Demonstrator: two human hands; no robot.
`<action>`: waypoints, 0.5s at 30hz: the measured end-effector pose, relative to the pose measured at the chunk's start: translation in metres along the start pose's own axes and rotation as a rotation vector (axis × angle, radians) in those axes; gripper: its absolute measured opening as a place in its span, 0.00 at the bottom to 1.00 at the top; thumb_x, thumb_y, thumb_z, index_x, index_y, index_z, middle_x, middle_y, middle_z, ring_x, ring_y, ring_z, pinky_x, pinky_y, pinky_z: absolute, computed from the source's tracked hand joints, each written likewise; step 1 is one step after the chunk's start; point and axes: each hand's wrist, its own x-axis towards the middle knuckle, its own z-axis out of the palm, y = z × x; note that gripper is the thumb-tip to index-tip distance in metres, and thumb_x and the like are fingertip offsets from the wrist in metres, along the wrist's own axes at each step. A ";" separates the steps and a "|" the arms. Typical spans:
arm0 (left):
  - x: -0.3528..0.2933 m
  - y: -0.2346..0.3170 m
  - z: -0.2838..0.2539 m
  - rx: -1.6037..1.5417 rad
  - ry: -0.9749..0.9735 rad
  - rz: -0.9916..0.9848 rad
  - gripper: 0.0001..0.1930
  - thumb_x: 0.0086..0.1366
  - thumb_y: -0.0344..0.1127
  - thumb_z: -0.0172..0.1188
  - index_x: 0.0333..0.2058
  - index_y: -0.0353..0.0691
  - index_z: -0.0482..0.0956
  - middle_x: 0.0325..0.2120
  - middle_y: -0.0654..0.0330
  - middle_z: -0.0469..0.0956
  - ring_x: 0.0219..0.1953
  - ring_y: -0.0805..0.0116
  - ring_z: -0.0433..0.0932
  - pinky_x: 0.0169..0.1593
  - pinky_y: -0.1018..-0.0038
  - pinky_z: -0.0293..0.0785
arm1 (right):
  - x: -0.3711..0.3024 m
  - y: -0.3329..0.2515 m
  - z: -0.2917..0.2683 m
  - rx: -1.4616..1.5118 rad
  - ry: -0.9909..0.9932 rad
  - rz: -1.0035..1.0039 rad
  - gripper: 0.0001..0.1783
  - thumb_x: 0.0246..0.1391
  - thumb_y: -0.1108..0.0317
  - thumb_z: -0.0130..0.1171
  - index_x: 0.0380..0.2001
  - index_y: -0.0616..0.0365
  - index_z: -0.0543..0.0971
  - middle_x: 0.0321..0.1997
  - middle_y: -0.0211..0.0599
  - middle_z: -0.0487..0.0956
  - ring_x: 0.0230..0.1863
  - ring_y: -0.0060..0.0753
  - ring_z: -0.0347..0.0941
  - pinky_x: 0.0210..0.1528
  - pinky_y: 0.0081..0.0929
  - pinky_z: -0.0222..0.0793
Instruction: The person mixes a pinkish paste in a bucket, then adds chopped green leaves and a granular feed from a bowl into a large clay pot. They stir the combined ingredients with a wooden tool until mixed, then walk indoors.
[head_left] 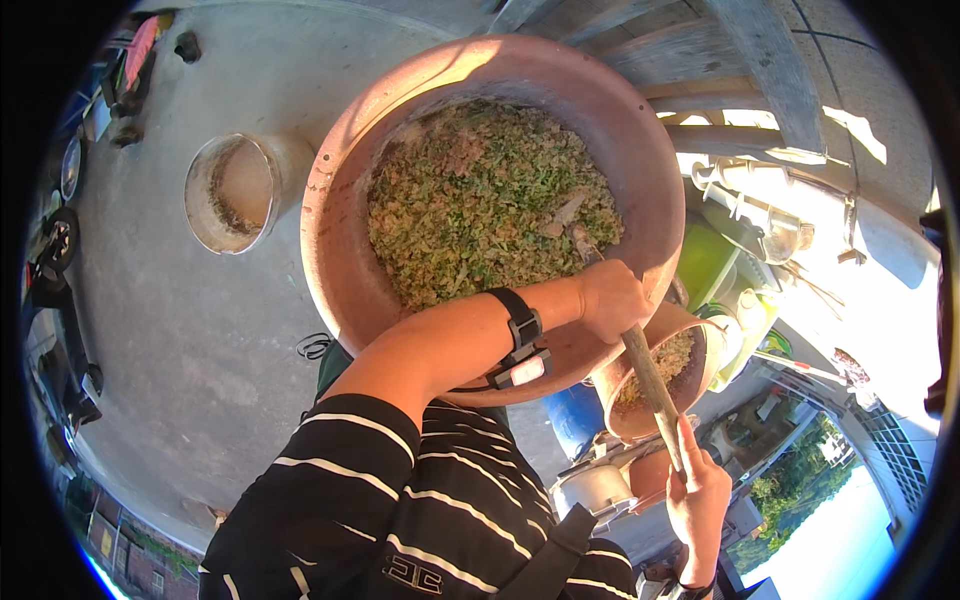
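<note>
A large round reddish-brown tub [340, 270] holds a crumbly mix of chopped green and tan bits [480, 200]. A wooden-handled shovel [650, 375] slants over the tub's near right rim. Its blade lies partly buried at the right side of the mix. My left hand [612, 300] is closed around the lower handle, just above the rim. My left arm crosses the near side of the tub, with a black strap on the wrist. Farther down, my right hand [698, 497] grips the handle's upper end, outside the tub.
A smaller reddish bucket [708, 355] with tan crumbs stands against the tub's right side. A blue barrel [577, 425] is below it. Left on the concrete floor [190, 340] sits a residue-coated pail [272, 200]. Wooden planks [690, 60] rise behind the tub at the right.
</note>
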 end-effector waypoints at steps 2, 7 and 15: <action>-0.005 -0.022 0.005 0.043 -0.070 -0.029 0.10 0.38 0.37 0.64 0.22 0.44 0.76 0.16 0.55 0.77 0.22 0.51 0.79 0.26 0.59 0.73 | 0.015 0.016 0.031 -0.008 0.018 -0.065 0.45 0.36 0.81 0.59 0.63 0.40 0.69 0.29 0.40 0.77 0.25 0.46 0.76 0.27 0.36 0.70; -0.054 -0.018 -0.019 0.122 -0.132 -0.203 0.11 0.37 0.35 0.65 0.22 0.42 0.75 0.15 0.56 0.76 0.21 0.53 0.79 0.26 0.60 0.71 | 0.037 0.010 0.041 0.097 0.082 -0.265 0.44 0.37 0.79 0.60 0.63 0.38 0.69 0.23 0.38 0.72 0.20 0.44 0.72 0.24 0.37 0.69; -0.073 -0.072 -0.026 0.228 -0.210 -0.227 0.11 0.37 0.36 0.65 0.23 0.44 0.77 0.15 0.57 0.76 0.21 0.55 0.78 0.25 0.61 0.71 | 0.075 -0.005 0.086 0.248 0.034 -0.244 0.42 0.44 0.77 0.60 0.65 0.39 0.67 0.28 0.42 0.76 0.24 0.49 0.75 0.26 0.40 0.70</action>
